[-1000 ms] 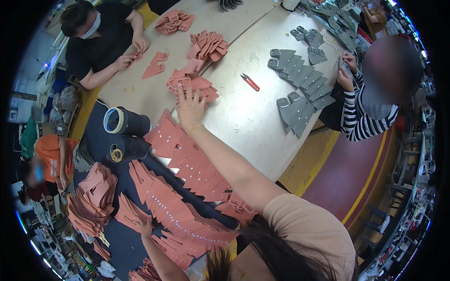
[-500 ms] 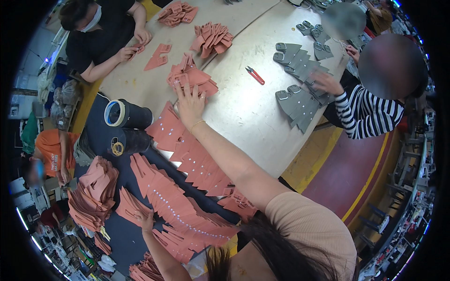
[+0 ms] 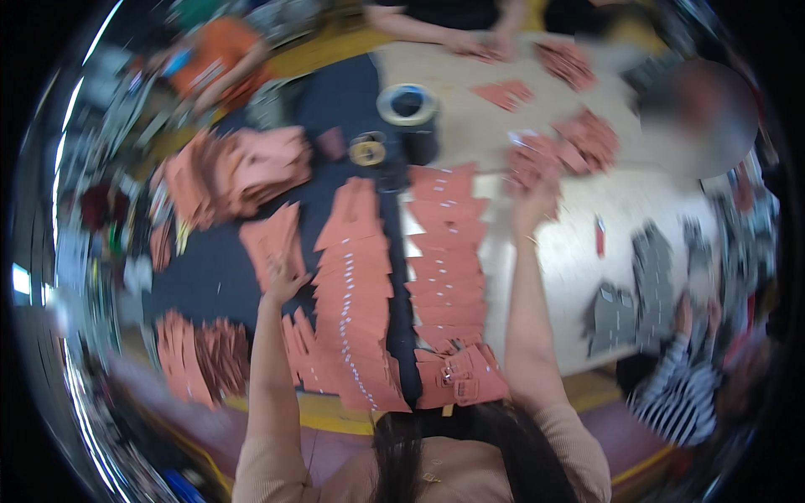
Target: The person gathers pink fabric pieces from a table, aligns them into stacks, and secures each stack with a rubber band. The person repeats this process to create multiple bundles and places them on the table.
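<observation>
My left hand [image 3: 286, 280] rests at the lower end of a flat salmon-coloured cut piece [image 3: 272, 236] with slits, its thumb spread away from the fingers. To its right runs a long overlapping row of salmon pieces [image 3: 350, 285] with a line of small white marks. A second overlapping row [image 3: 447, 264] lies beyond that, with a few white marks. My right arm reaches far forward, and my right hand [image 3: 537, 201] is at the near side of a salmon pile [image 3: 531, 161]. Motion smears its fingers, so whether it grips a piece is unclear.
A large salmon stack [image 3: 235, 172] lies at left, another bundle [image 3: 201, 356] nearer me. Dark cylinders, one holding a tape roll [image 3: 407, 104], stand mid-table. Red-handled snips [image 3: 599, 236] and grey pieces [image 3: 652, 285] lie right. Co-workers sit around the table, one in striped sleeves [image 3: 677, 398].
The whole view has swung round, so the table and both rows now run straight ahead of me. My left hand stays on the single piece; my right hand stays at the pile.
</observation>
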`<action>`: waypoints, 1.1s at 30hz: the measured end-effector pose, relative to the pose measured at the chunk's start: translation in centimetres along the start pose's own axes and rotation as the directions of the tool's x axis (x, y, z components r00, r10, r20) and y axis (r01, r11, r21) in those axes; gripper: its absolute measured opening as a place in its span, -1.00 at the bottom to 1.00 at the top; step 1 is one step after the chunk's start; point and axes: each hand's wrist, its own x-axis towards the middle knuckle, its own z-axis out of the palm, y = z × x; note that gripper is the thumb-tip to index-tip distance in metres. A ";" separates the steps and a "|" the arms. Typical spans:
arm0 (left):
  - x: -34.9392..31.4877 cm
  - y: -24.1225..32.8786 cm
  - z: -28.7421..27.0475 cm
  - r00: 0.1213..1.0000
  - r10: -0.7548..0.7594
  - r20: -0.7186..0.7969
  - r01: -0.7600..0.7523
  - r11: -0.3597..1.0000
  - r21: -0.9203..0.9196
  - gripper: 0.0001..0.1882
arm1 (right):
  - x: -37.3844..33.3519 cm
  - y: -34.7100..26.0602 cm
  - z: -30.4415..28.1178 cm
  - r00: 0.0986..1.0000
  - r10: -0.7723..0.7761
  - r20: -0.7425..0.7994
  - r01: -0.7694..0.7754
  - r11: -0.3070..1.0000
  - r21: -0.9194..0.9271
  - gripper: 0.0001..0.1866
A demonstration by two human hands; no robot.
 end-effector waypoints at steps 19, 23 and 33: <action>0.9 4.3 -23.5 0.310 -0.127 -0.942 0.004 0.991 -0.132 -0.51 | -16.8 -27.3 -10.2 0.496 -0.631 0.597 0.219 0.756 0.617 -0.56; 5.5 -0.9 -30.0 0.295 -0.342 -0.892 -0.056 0.926 -0.373 -0.29 | -22.7 -32.2 -9.5 0.348 -0.695 0.630 0.298 0.719 0.628 -0.56; 12.9 -7.6 -34.4 0.810 -0.494 -0.314 0.038 0.580 -0.814 0.26 | -25.9 -30.6 -8.1 0.264 -0.683 0.681 0.532 0.692 0.487 -0.65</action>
